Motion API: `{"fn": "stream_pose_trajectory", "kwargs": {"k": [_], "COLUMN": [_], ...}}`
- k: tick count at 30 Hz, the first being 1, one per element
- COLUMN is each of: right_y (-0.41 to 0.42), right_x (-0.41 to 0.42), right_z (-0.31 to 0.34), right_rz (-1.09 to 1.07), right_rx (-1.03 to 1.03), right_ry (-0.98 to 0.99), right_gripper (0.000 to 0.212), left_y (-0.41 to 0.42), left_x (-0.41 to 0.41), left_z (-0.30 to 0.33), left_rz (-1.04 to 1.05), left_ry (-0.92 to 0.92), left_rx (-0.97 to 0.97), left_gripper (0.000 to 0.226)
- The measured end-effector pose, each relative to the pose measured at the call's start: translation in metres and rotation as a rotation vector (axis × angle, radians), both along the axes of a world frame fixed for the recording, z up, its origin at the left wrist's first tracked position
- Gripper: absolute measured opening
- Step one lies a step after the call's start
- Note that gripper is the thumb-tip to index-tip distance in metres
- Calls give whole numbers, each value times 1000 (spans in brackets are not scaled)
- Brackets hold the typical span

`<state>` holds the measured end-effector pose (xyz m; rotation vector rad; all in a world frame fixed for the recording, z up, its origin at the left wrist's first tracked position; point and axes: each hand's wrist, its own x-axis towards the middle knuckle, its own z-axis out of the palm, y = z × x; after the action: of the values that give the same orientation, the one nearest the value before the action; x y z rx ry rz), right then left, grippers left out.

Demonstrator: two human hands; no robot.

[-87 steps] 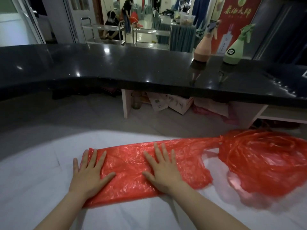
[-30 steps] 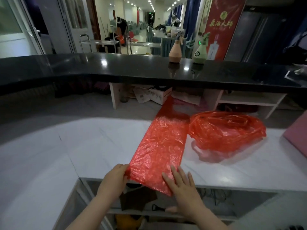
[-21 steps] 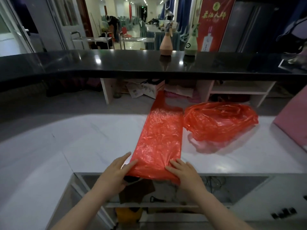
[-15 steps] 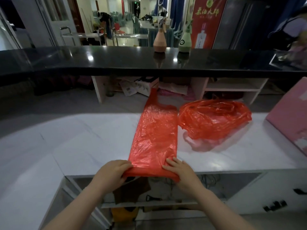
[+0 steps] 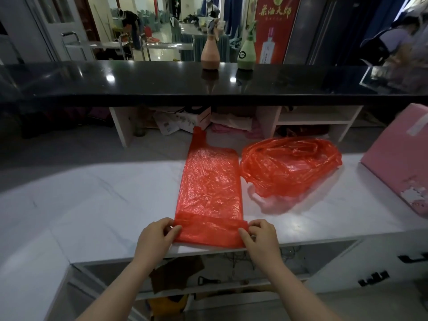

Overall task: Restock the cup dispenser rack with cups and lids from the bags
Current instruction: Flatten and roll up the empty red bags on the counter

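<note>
From where I sit, the flattened bag (image 5: 209, 188) lies lengthwise on the near counter (image 5: 92, 205), dead ahead, its handle end at twelve o'clock and its folded near end at the counter's front edge. My left hand (image 5: 155, 237) pinches that fold's corner at nine o'clock, my right hand (image 5: 260, 236) the corner at three. A crumpled bag (image 5: 291, 167) sits on the same counter just beside the flat one, at two o'clock. A box (image 5: 400, 158) rests further out at three o'clock. Behind and above runs a raised counter (image 5: 162, 82) with two spray bottles (image 5: 210, 52) (image 5: 247, 50) at twelve. Beneath it are shelves with cartons (image 5: 183, 120).
</note>
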<state>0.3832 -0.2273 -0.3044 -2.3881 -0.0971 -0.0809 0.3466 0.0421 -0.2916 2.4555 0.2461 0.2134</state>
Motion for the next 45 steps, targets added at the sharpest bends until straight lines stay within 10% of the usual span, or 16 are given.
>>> {"fn": "stream_pose_trajectory", "kwargs": {"k": [16, 21, 24, 32, 45], "right_y": [10, 9, 9, -24, -17], "right_x": [-3, -4, -4, -14, -1], "right_z": [-8, -9, -6, -10, 2], "right_rz": [-63, -32, -26, 359, 117], "right_rx": [-167, -226, -238, -371, 51], "right_ry": [-56, -45, -76, -104, 75], "right_gripper": [34, 30, 22, 83, 17], "left_y": [-9, -13, -9, -2, -1], "left_x": [-4, -8, -3, 0, -2], "left_z": [-2, -4, -6, -15, -3], "left_rz": [73, -230, -493, -496, -173], "left_ry": [21, -252, -11, 63, -27], "left_rx": [-170, 443, 561, 453, -123], "left_gripper": [22, 62, 71, 84, 42]}}
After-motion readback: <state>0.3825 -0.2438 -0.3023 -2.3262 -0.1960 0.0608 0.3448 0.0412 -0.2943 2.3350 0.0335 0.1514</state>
